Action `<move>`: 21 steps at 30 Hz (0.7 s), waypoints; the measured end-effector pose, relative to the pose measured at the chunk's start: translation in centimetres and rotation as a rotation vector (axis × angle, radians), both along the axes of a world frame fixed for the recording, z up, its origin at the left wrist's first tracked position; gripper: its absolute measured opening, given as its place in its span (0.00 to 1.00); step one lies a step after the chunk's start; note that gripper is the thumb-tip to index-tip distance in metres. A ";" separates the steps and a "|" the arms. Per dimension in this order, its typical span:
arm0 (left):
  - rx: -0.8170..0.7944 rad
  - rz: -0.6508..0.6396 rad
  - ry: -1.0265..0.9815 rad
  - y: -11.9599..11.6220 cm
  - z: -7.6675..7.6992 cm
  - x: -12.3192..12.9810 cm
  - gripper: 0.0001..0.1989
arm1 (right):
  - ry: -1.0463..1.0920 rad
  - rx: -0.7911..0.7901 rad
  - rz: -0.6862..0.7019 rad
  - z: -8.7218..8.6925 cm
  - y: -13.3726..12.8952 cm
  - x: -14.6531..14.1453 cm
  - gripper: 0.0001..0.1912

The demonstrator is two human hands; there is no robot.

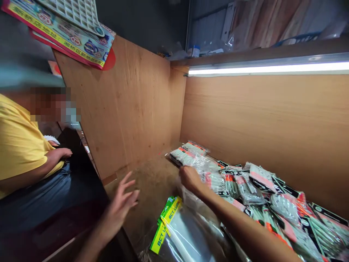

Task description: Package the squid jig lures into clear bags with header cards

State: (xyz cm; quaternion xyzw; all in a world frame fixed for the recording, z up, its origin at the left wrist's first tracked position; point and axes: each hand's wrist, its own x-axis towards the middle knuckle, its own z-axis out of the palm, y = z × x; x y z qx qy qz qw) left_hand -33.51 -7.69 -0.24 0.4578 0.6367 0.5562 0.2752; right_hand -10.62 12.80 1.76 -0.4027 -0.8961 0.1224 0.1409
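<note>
My left hand (124, 202) hovers over the left part of the worktop, its fingers spread and nothing in them, slightly blurred. At the middle, my right hand (190, 179) is closed on a crumpled clear plastic bag (197, 203), which hangs down below the fist. Flat clear bags with yellow and green "BCT LURE" headers (171, 211) lie in a loose stack in front of it. Beyond and to the right of my right arm are many packets of pale fishing lures (231, 185) with orange and black parts. My fingertips are hidden behind the right fist.
Wooden panels (131, 102) wall in the worktop (147, 182) at left and back. A lit tube lamp (267, 68) runs under a cluttered shelf (259, 54). A person in a yellow shirt (21, 142) sits at the left. A printed flyer (73, 40) hangs over the panel's top.
</note>
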 end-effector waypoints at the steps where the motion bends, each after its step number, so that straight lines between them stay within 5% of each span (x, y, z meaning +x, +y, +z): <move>1: 0.028 -0.100 -0.065 2.3 0.5 1.7 0.42 | 0.058 -0.014 0.015 -0.1 -0.2 -1.3 0.16; 5: 0.126 -0.321 -0.032 9.6 0.6 5.1 0.52 | 0.236 -0.100 0.099 0.1 -1.0 -5.6 0.20; 9: 0.169 -0.414 0.118 13.7 -1.5 3.0 0.38 | 0.265 -0.195 0.109 1.3 1.1 -4.9 0.17; 13: 0.075 -0.324 0.391 15.2 -3.5 1.1 0.16 | 0.263 -0.196 -0.156 3.9 7.6 -0.3 0.12; 17: 0.111 -0.270 0.592 15.0 -4.5 1.6 0.17 | 0.195 -0.213 -0.519 5.8 14.6 4.5 0.17; 21: 0.141 -0.330 0.672 14.3 -3.9 2.4 0.18 | 0.102 -0.299 -0.712 4.7 18.5 6.5 0.18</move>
